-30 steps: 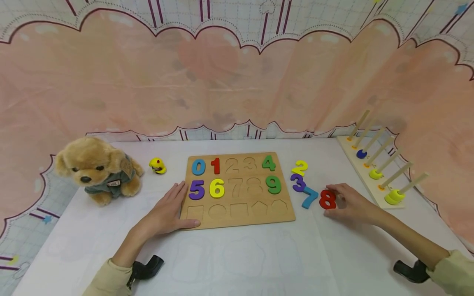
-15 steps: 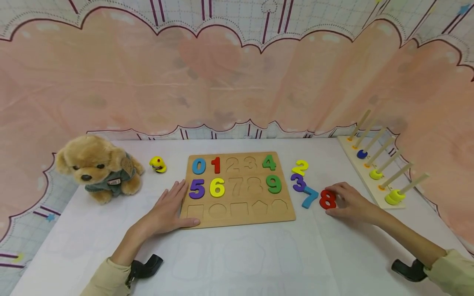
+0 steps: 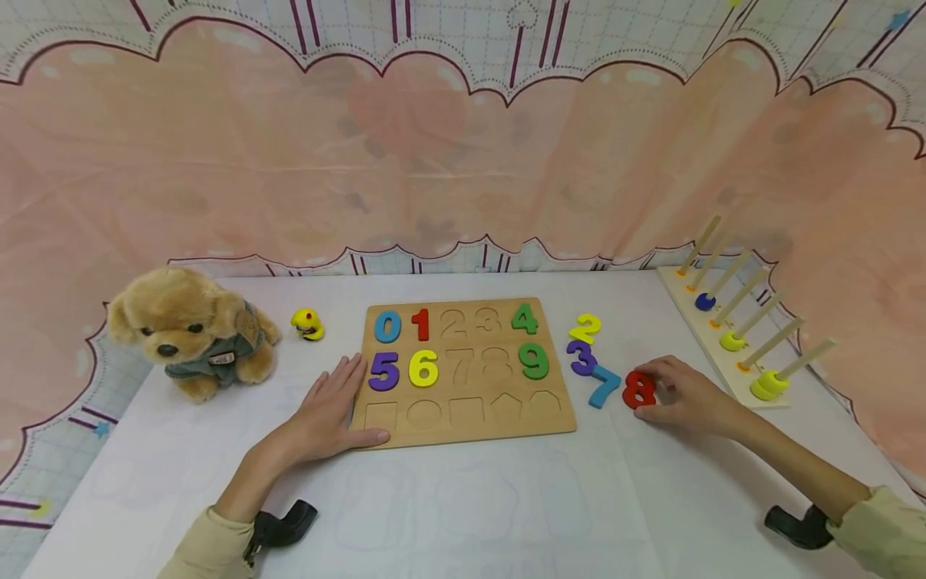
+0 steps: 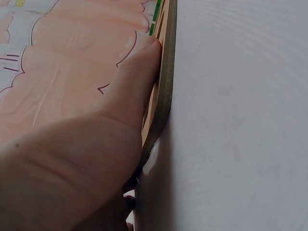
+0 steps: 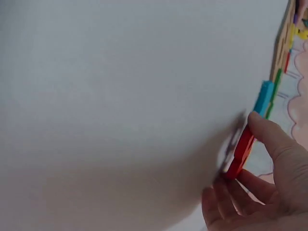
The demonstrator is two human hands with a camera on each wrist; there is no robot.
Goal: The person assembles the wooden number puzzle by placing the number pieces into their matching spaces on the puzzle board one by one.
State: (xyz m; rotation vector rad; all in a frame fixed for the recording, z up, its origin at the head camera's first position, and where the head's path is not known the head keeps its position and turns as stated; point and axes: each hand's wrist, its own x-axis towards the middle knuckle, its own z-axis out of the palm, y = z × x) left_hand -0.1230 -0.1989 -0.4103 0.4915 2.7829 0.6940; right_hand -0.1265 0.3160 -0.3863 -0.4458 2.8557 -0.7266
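The left hand (image 3: 325, 416), fingers straight, rests on the board (image 3: 477, 391). The right hand (image 3: 683, 400) pinches the red 8 (image 3: 638, 390) just beside the blue 7 (image 3: 604, 388). Picking up seems the step now; next, the 8 likely needs carrying to its matching hole (image 3: 497, 362).

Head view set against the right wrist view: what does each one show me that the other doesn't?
Only the head view shows the peg stand and, in the board, the empty 7 slot and empty 8 slot.
Only the right wrist view shows the red 8 edge-on, with several fingers of the right hand in plain sight.
Both show the blue 7, the board, the white tabletop, the patterned backdrop and the right hand pinching the red 8.
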